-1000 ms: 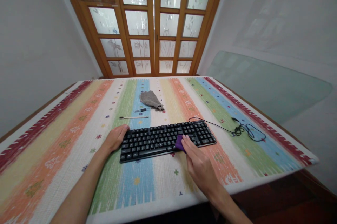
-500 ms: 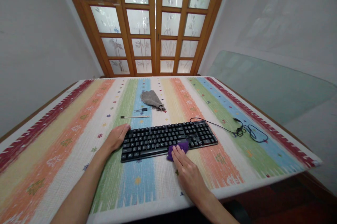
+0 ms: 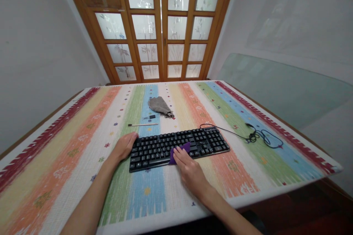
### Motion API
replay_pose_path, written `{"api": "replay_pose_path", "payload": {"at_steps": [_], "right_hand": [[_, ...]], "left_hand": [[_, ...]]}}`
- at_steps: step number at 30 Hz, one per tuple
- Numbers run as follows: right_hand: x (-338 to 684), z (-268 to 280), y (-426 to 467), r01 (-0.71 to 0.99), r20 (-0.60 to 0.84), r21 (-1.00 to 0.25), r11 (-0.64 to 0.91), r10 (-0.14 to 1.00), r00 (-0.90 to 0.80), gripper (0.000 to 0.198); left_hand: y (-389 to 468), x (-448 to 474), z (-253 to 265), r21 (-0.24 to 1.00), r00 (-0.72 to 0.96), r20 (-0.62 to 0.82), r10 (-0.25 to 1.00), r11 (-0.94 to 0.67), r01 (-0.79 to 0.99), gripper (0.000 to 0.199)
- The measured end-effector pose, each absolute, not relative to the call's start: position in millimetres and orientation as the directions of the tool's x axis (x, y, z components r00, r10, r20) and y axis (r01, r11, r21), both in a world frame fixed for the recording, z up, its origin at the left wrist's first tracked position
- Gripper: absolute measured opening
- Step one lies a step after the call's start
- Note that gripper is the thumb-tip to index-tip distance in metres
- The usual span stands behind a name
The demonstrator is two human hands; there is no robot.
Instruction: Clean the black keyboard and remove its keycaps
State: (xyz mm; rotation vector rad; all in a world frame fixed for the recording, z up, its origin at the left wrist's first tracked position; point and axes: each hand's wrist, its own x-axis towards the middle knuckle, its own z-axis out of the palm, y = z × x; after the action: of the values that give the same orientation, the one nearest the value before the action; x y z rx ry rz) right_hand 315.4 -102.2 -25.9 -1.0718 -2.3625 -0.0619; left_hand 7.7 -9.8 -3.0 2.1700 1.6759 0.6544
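Note:
A black keyboard (image 3: 160, 148) lies slightly tilted across the striped tablecloth. My left hand (image 3: 125, 146) is closed around its left end, thumb side near the top corner. With my right hand (image 3: 190, 168) I press a purple cloth (image 3: 185, 148) onto the keys at the front edge, right of the space bar area; the fingers lie over the cloth and hide part of it. The keyboard's black cable (image 3: 228, 131) leaves the back edge and ends in a loose coil at the right.
Behind the keyboard lie a thin brush (image 3: 143, 124), a small black tool with thin prongs (image 3: 152, 117) and a crumpled grey cloth (image 3: 160, 106). The striped tablecloth (image 3: 116, 205) covers the table. A wood-framed glass door (image 3: 162, 43) stands beyond, walls on both sides.
My right hand has slid the purple cloth left along the keyboard's front keys. My left hand keeps its hold on the left end. The view has shifted slightly.

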Motion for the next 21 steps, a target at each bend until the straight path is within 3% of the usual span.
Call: {"api": "replay_pose_path", "payload": {"at_steps": [8,13,21], "right_hand": [[318.6,-29.1,-116.5,0.721,0.401,-0.167,0.672,0.715,-0.573,0.071],[336.9,-23.7,-133.9,0.679,0.342,-0.228,0.698,0.710,-0.615,0.065],[348.3,2.1,-127.2,0.661,0.537,-0.210,0.720,0.650,-0.538,0.030]], "left_hand": [[-8.8,6.4,-5.6,0.496,0.219,0.185,0.958,-0.283,0.821,0.051],[-8.7,7.2,-5.2,0.496,0.221,0.176,0.959,-0.280,0.822,0.051],[-9.4,7.6,-3.4,0.510,0.216,0.169,0.962,-0.273,0.816,0.051]]}}
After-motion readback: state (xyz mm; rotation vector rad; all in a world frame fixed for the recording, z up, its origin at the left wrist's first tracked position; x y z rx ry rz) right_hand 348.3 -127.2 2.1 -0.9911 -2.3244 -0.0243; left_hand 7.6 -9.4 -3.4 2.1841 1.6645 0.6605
